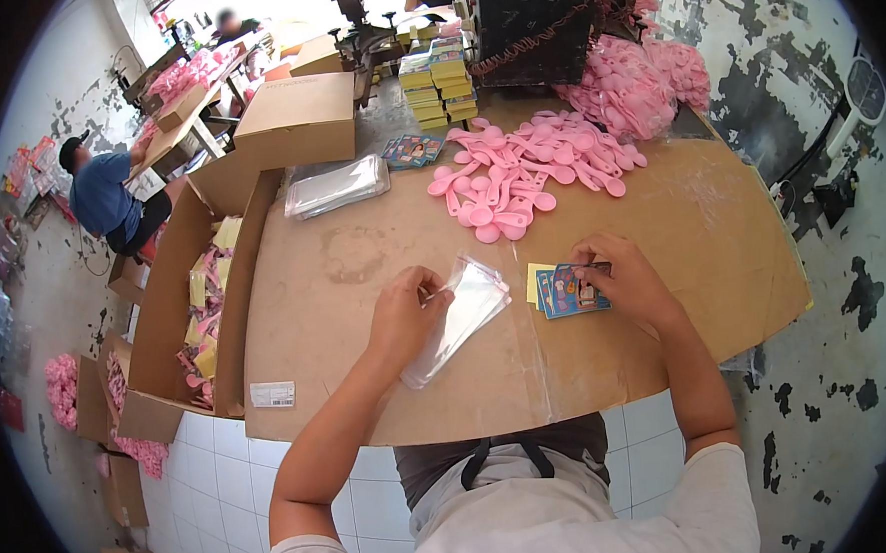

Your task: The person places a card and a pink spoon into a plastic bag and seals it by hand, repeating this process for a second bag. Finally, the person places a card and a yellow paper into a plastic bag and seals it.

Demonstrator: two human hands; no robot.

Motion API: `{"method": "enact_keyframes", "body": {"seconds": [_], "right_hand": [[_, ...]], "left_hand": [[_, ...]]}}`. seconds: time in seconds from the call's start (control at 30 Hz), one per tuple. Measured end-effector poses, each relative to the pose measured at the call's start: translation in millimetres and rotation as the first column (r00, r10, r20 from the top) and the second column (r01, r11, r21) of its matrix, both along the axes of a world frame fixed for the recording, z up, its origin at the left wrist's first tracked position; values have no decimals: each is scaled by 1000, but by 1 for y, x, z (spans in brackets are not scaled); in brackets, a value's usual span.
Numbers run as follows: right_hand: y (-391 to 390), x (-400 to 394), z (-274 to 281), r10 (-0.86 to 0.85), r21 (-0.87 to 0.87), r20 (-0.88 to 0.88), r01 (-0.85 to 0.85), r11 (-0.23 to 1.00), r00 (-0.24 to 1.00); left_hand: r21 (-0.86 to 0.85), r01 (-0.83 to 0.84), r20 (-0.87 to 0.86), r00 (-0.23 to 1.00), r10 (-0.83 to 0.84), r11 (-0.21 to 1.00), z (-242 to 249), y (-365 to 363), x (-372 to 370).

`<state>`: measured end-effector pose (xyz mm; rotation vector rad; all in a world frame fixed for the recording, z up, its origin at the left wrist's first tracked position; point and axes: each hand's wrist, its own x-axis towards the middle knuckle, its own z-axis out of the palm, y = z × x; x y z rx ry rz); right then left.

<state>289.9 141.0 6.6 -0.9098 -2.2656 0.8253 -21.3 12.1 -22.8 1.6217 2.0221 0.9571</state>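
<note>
A small stack of clear plastic bags [465,310] lies slanted on the cardboard-covered table in front of me. My left hand [408,310] is at its left edge, fingers curled and thumb pressed to the fingertips on the plastic. To the right, my right hand [618,272] pinches the blue printed cards [564,292], which are slightly fanned, with a yellow one showing at their left. Beyond both hands is a loose heap of pink plastic spoons [537,166].
A bundle of clear bags [338,188] and more printed cards [413,151] lie at the back left. An open carton [147,362] of packed pieces flanks the table's left edge. Bagged pink spoons [623,87] and card stacks [438,81] stand behind. A seated person [108,189] is at far left.
</note>
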Motion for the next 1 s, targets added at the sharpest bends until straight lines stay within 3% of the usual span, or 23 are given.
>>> {"method": "enact_keyframes", "body": {"seconds": [0.1,0.2,0.3,0.4,0.5,0.6,0.7,0.8,0.9,1.0], "right_hand": [[-2,-1,13,24,-87,-61,-29,996,998],[-10,-14,30,184,-95,-87,-192,977,979],[-20,-42,45,404,-42,36,-403,914,914],[-14,-67,16,492,14,59,-494,870,868],[-1,-77,1,497,141,244,-538,831,833],[5,-78,12,469,47,280,-500,865,838],[14,-78,15,492,1,102,-494,869,865],[9,-81,12,286,52,-182,-281,958,941],[-1,-79,27,107,-204,-313,-176,963,944],[-6,-78,27,129,-226,-424,-243,943,896]], "left_hand": [[59,-32,162,987,22,998,6,-5,3],[24,-31,133,991,27,999,9,-7,2],[53,24,46,999,-27,998,8,-6,2],[181,79,129,986,-104,980,0,-7,0],[259,29,240,966,-94,965,-3,-7,-5],[190,-32,477,876,-64,981,-5,-5,-18],[249,-45,697,702,-147,967,3,-3,-20],[148,66,792,589,-158,987,7,-8,-14],[77,139,751,643,-149,987,16,-11,3],[83,141,708,688,-157,987,19,-12,12]]}}
